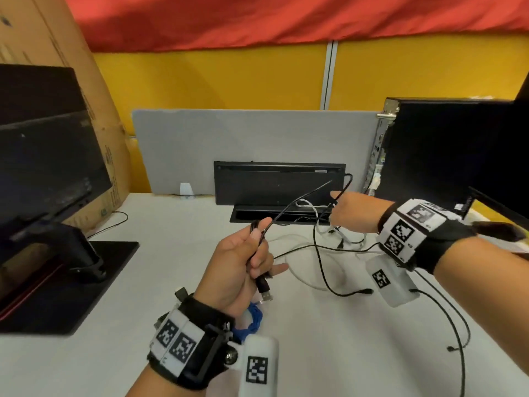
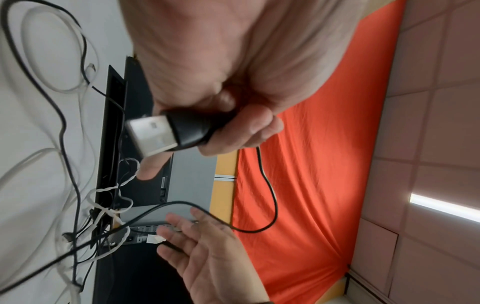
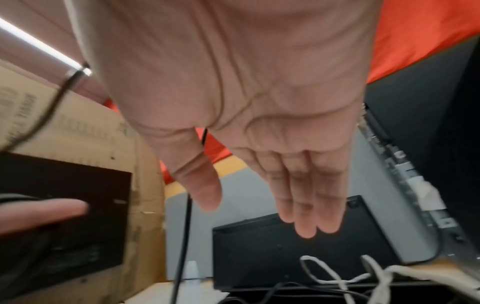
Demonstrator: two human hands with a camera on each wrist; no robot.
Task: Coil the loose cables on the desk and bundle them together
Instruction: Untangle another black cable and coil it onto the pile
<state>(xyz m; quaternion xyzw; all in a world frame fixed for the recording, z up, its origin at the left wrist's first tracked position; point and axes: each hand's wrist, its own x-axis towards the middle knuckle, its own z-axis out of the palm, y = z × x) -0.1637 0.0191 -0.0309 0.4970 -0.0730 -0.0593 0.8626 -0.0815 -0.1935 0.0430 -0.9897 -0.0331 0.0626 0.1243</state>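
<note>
step: we judge this is the first wrap of coiling the black USB cable (image 1: 300, 200); nothing bundled yet.
left hand: our left hand (image 1: 243, 263) sits near centre, fingers (image 2: 255, 127) curled round the cable just behind the USB plug (image 2: 166, 133); plug sticks out below the fist.
right hand: our right hand (image 1: 353, 212) is stretched far right, fingers (image 3: 309, 197) straight and together, gripping nothing; cable draped over the crook by the thumb, loop hanging off it.
cable path: from the left fist it rises far-right to the right hand, arcs over, then drops to the counter (image 1: 177, 282) and trails near-right, ending in a small plug (image 1: 365, 291).
how to do it well: we'd keep the left grip firm near the plug, let the cable slide over the open right hand, bring each loop back to the left fist at even size; follow its natural twist, don't force kinks.
risk: slack end likely snags the white cables (image 1: 303, 270) lying across it.
materials: black cable thin, round, smooth, limp; plug has a rigid moulded black shell and shiny flat metal tip.
others: white cables, one smooth flat-looking, one twisted or braided (image 3: 337, 279), piled by the black cable slot (image 1: 279, 214) far centre.
counter: matte white, smooth.
</note>
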